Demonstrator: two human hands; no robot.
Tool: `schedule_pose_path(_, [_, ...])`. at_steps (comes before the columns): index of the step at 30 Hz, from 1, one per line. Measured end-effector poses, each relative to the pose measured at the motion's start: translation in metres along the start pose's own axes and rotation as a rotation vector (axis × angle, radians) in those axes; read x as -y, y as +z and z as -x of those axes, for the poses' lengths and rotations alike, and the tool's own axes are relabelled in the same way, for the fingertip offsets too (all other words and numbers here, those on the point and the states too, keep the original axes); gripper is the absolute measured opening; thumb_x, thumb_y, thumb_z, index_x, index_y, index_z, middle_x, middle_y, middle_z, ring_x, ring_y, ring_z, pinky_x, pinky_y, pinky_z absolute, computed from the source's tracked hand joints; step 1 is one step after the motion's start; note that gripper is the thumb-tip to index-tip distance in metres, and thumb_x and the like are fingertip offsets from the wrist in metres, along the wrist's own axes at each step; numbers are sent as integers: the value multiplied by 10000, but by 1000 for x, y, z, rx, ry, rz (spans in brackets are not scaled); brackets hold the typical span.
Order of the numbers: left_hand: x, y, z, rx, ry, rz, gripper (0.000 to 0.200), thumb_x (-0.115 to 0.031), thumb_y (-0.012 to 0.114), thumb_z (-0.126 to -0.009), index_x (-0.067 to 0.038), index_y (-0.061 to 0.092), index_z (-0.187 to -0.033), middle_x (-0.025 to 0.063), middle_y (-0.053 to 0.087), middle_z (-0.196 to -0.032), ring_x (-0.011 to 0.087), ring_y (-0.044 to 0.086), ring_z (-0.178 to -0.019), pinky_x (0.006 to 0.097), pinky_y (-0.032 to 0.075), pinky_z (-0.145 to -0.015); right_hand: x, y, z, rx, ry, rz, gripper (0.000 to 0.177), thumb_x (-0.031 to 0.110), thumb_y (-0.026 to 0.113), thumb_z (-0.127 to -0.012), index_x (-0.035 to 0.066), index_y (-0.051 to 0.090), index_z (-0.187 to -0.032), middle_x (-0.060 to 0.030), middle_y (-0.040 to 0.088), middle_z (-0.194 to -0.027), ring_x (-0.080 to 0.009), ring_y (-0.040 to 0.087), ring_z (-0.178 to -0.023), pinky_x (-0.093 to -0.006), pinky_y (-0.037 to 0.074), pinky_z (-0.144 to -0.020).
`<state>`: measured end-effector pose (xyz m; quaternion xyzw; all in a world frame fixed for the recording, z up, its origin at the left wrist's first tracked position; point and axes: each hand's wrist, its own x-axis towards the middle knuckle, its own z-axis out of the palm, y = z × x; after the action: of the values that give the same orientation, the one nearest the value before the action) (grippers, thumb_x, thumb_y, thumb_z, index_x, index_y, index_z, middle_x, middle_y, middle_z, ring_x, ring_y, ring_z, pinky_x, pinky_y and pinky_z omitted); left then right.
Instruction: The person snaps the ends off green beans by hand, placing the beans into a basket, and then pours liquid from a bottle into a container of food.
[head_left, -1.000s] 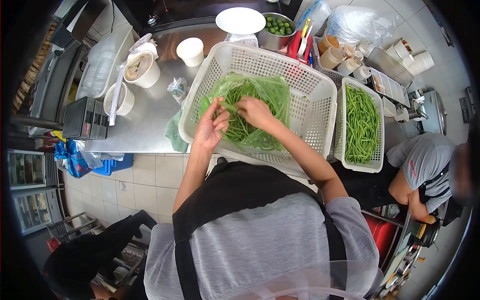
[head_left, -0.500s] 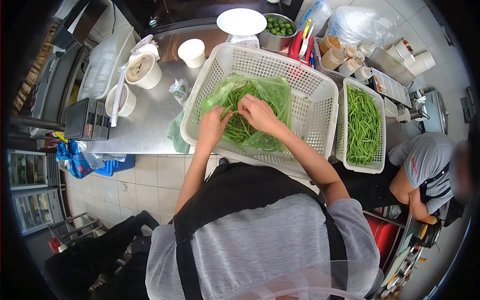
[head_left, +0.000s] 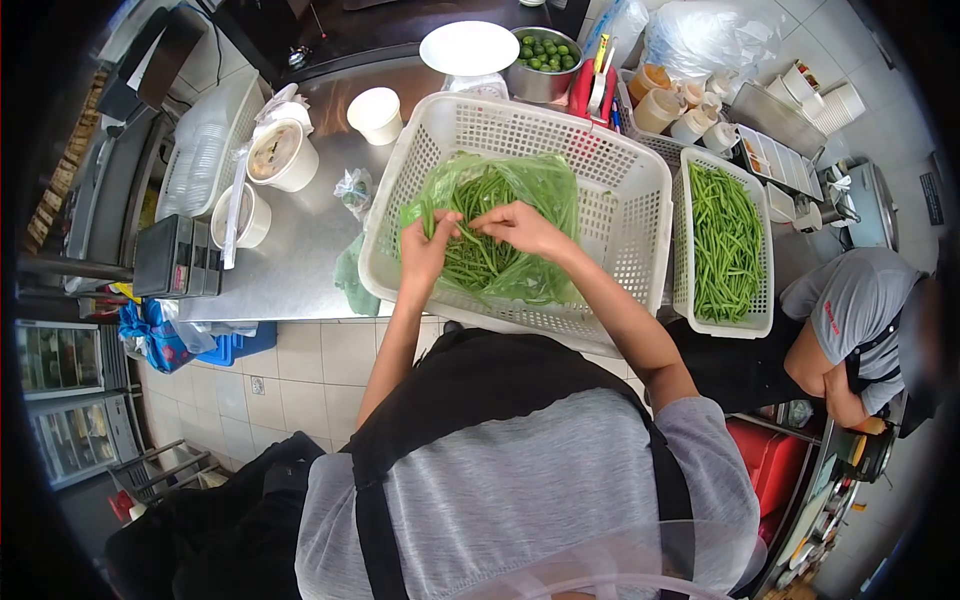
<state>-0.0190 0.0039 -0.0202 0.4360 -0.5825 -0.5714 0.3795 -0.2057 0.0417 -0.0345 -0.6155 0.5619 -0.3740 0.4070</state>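
Over an open green plastic bag (head_left: 553,185) full of green beans (head_left: 485,262), both my hands work close together. My left hand (head_left: 424,250) is closed on a green bean (head_left: 429,217) that sticks up past its fingers. With thumb and fingers pinched, my right hand (head_left: 522,228) meets it from the other side, gripping the end of a bean; the fingertips partly hide it. The bag sits inside a large white perforated crate (head_left: 625,220) on the steel counter.
To the right stands a white basket (head_left: 683,290) heaped with green beans. Behind the crate are a scale (head_left: 470,50), a pot of small green fruit (head_left: 545,85) and a red tape dispenser (head_left: 592,95). White tubs (head_left: 376,115) stand left; a co-worker (head_left: 850,330) is at right.
My hands have shifted slightly apart and turned; a bean now stands upright from my left hand. The view has tilted a little. The co-worker stays at the right.
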Motion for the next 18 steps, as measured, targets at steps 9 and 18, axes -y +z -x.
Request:
schedule_pose_path(9, [-8, 2, 2, -108, 17, 184, 163, -161, 556, -887, -29, 600, -973, -28, 561, -732, -11, 315, -455, 173, 222, -391, 21, 3, -6, -106, 168, -313, 88, 80, 688, -755, 9, 648, -790, -26, 619, -707, -72, 518, -619, -208, 406, -574])
schedule_pose_path(18, [-24, -1, 4, -73, 14, 368, 130, -126, 533, -892, -33, 598, -953, -10, 596, -794, -7, 316, -457, 171, 234, -399, 28, 11, -8, -302, 233, -900, 56, 75, 638, -803, 40, 622, -844, 19, 591, -722, -50, 473, -590, -202, 401, -582])
